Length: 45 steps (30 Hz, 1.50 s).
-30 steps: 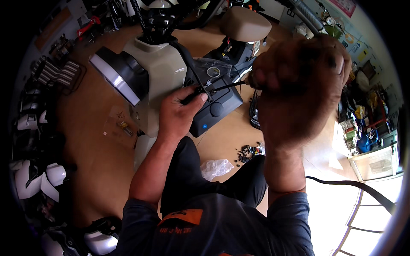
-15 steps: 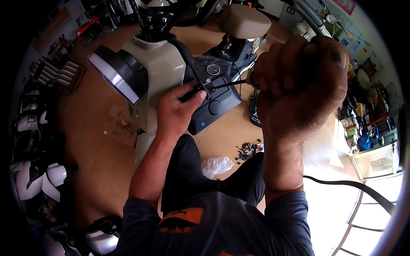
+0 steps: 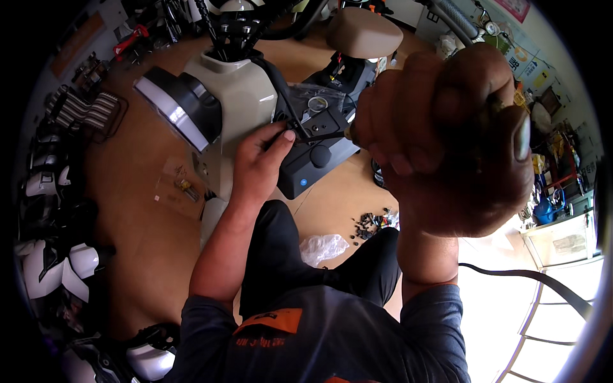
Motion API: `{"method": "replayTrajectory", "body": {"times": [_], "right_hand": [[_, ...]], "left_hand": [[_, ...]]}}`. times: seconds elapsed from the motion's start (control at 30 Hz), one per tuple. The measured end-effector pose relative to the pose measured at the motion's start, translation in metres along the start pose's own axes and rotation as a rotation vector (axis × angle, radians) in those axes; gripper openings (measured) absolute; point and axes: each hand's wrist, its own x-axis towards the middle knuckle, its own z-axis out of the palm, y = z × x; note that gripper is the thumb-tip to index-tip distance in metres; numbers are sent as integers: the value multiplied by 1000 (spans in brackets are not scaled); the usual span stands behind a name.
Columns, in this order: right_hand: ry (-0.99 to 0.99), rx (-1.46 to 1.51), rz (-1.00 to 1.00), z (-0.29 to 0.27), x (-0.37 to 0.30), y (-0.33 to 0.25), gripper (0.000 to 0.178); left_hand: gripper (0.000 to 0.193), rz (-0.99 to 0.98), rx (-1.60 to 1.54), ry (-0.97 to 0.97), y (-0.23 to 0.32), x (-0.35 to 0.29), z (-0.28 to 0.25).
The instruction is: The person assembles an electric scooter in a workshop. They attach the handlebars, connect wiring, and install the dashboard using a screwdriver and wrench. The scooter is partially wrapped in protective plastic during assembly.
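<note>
1. Your right hand (image 3: pixel 440 140) clenches the screwdriver (image 3: pixel 329 136); its shaft points left from that grip.
2. Your left hand (image 3: pixel 258 163), nearer the tip, lies beside the box (image 3: pixel 300 169); whether it pinches anything, I cannot tell.

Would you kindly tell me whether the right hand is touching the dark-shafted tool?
Touching: the head view shows the right hand closed around the handle end of the dark-shafted tool, whose shaft juts out from the fist.

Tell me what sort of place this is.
Probably a scooter repair workshop: a beige scooter-like vehicle stands close by, the right hand grips a screwdriver-like tool, and small black parts lie loose on the floor.
</note>
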Motion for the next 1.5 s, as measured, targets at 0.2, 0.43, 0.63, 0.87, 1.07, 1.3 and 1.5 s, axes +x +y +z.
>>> {"method": "replayTrajectory", "body": {"times": [0.2, 0.43, 0.63, 0.87, 1.07, 1.3, 1.5], "right_hand": [[129, 11, -26, 7, -3, 15, 42], [302, 20, -58, 16, 4, 21, 44], [629, 63, -132, 40, 12, 28, 53], [304, -183, -151, 16, 9, 30, 48], [617, -353, -210, 32, 14, 42, 43], [526, -252, -154, 16, -3, 31, 50], [57, -73, -52, -9, 13, 18, 43]], "left_hand": [[28, 8, -19, -12, -2, 1, 0], [28, 23, 6, 4, -8, 1, -2], [28, 30, 29, 22, -10, 1, -1], [25, 140, 140, 12, 3, 0, 3], [26, 61, 122, 118, -11, 1, 10], [27, 69, 214, 122, -2, -1, 13], [27, 58, 98, 36, -5, 0, 4]]}}
